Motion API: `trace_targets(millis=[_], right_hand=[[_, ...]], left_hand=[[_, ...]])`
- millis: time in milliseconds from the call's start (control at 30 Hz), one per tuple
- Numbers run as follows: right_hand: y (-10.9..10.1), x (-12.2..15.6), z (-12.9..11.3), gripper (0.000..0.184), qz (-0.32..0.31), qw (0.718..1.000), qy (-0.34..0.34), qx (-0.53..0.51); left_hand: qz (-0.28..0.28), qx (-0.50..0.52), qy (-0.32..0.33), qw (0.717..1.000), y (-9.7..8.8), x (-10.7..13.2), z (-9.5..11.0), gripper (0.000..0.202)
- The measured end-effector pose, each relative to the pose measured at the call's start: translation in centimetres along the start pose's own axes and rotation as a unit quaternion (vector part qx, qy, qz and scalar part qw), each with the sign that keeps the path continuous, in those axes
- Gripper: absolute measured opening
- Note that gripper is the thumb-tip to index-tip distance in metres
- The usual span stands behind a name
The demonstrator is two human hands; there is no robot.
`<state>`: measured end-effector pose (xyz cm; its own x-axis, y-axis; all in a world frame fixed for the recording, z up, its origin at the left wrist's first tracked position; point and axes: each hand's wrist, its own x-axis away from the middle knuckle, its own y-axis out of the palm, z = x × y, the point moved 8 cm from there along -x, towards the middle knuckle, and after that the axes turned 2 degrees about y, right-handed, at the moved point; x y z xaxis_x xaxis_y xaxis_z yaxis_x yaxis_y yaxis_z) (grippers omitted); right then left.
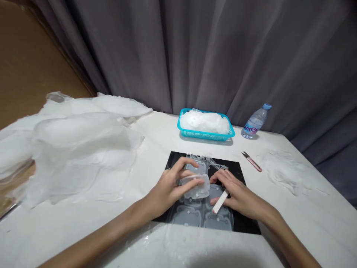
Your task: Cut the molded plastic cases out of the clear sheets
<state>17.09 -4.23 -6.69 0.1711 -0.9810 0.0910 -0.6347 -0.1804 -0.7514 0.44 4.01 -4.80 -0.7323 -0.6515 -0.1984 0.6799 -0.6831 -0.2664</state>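
My left hand (174,182) is closed on a small translucent, rounded rectangular piece (197,188), pinched by the thumb and fingers above a black mat (249,225). A clear sheet of joined pieces of the same outline (186,216) lies on that mat, with thin trimmed strips (219,163) at its far edge. Close to the held piece, my right hand (232,190) has a narrow white stick (220,202) with a reddish end in its grip. The right fingertips rest at or just over the sheet; whether they touch it I cannot tell.
A turquoise basket (206,135) of white translucent pieces stands at the back. Right of it are a water bottle (253,123), pink-handled thread snips (252,161) and clear scraps (292,173). Piled translucent sheets (83,149) cover the table's left side. A grey curtain (195,56) hangs behind.
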Motion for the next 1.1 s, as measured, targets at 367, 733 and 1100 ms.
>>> trace_targets(millis=[367, 733, 1100], right_hand=[[-1.1, 0.8, 1.6, 0.021, -0.053, 0.998, 0.022, -0.024], [-0.9, 0.1, 2.4, 0.027, -0.057, 0.994, 0.012, -0.088], [-1.2, 0.1, 2.2, 0.028, -0.061, 0.995, 0.005, -0.08]], left_hand=[[0.023, 0.146, -0.122, 0.982, -0.7, -1.7, -2.9, 0.043], [0.102, -0.008, -0.015, 0.995, -9.8, -13.4, -1.7, 0.054], [0.107, -0.223, 0.098, 0.964, -9.7, -20.0, 3.9, 0.026]])
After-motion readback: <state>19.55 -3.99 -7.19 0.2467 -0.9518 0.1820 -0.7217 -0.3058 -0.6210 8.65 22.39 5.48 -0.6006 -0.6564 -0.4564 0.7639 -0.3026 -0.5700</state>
